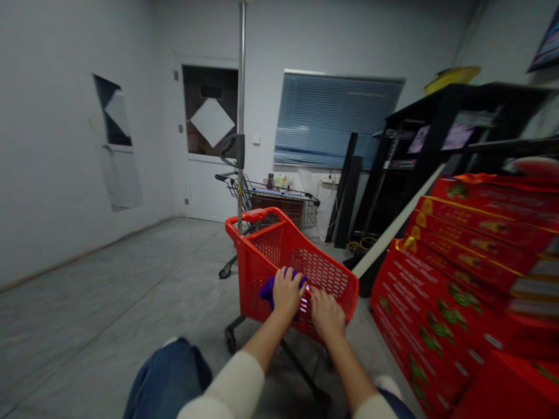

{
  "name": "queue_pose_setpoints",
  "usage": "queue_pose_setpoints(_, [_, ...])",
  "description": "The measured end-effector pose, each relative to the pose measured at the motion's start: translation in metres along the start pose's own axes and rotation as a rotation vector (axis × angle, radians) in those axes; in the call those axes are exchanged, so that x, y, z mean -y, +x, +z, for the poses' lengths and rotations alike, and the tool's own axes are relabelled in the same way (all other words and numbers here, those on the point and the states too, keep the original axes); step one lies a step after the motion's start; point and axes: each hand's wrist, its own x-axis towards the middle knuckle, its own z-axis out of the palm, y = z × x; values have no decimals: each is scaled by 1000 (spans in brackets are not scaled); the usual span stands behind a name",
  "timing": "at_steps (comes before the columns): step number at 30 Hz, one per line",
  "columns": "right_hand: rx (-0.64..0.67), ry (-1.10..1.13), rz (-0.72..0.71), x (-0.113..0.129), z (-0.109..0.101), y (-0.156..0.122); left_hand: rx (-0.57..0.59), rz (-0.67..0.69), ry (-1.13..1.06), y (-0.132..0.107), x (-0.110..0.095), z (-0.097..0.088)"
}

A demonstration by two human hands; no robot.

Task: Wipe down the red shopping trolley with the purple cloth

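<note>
In front of me stands a red plastic shopping cart with perforated walls and dark wheeled legs. My left hand is closed over a purple cloth, pressing it against the cart's near side by the top edge. Just to its right, my right hand has its fingers hooked over the rim of the same side and grips it. The undersides of both hands are hidden, as is part of the cloth.
Stacked red cartons rise close on the right, beside a black shelf rack. Behind the red cart is a wire cart carrying bottles. A metal pole stands at the red cart's handle end. Grey floor stretches left toward a door.
</note>
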Motion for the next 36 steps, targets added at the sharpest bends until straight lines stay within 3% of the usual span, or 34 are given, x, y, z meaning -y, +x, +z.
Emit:
queue_pose_setpoints(3, [8, 6, -21, -2, -1, 0, 14, 65, -20, -4, -3, 2])
queue_pose_setpoints(7, [47, 46, -60, -14, -6, -4, 69, 161, -5, 13, 25, -10])
queue_pose_setpoints(10, [74, 58, 45, -29, -6, -11, 61, 128, 47, 28, 50, -18])
queue_pose_setpoints(13, [83, 88, 69, -40, 0, -17, 26, 61, 72, 32, 58, -19])
queue_pose_setpoints(16, [59, 119, 33, -38, 5, -18, 11, 17, 60, 22, 43, -13])
queue_pose_setpoints(21, [70, 138, 26, -28, 6, -14, 34, 50, -48, -5, -4, 1])
queue_pose_setpoints(24, [52, 125, 7, -26, 5, -15, 46, 107, -107, -13, -13, 4])
queue_pose_setpoints(26, [40, 114, 9, -27, 6, -16, 77, 175, -130, -10, -5, 2])
queue_pose_setpoints(29, [7, 110, 23, -28, 9, -16, 93, 224, -115, 5, 23, -6])
queue_pose_setpoints(33, [-42, 119, 28, -28, 13, -15, 78, 188, -37, 28, 62, -15])
queue_pose_setpoints(36, [-56, 126, 38, -26, 16, -13, 32, 113, -12, 31, 65, -11])
